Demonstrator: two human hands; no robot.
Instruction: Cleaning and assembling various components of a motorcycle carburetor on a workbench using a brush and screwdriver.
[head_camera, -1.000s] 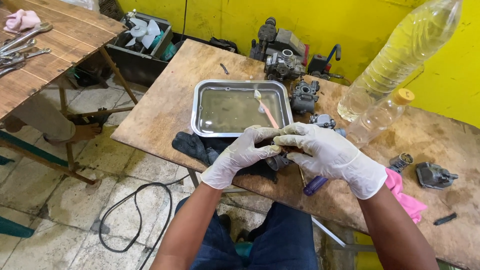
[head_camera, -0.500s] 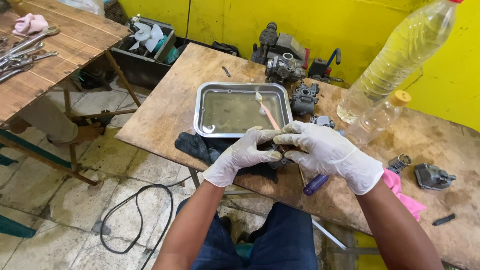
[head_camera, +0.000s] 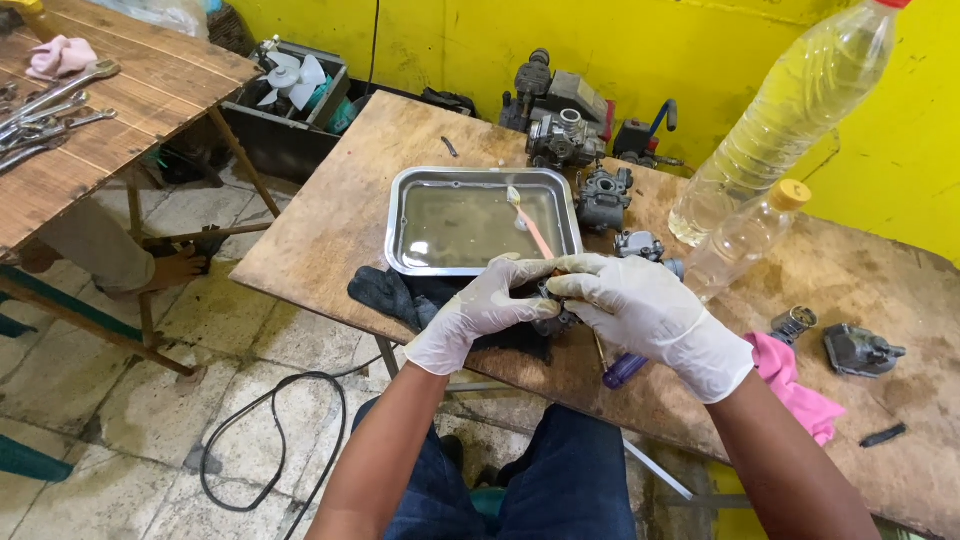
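Gloved hands meet over the near edge of a worn wooden desk (head_camera: 330, 225). The left hand (head_camera: 478, 312) and right hand (head_camera: 650, 315), both in white gloves, together grip a small dark metal part (head_camera: 552, 318), mostly hidden between the fingers. It sits just above a black rag (head_camera: 392, 292). Behind the hands stands a steel tray (head_camera: 400, 225) of murky liquid with a pink toothbrush (head_camera: 530, 222) in it. Two clear plastic bottles (head_camera: 790, 105) lie to the right, a pink cloth (head_camera: 790, 385) nearby.
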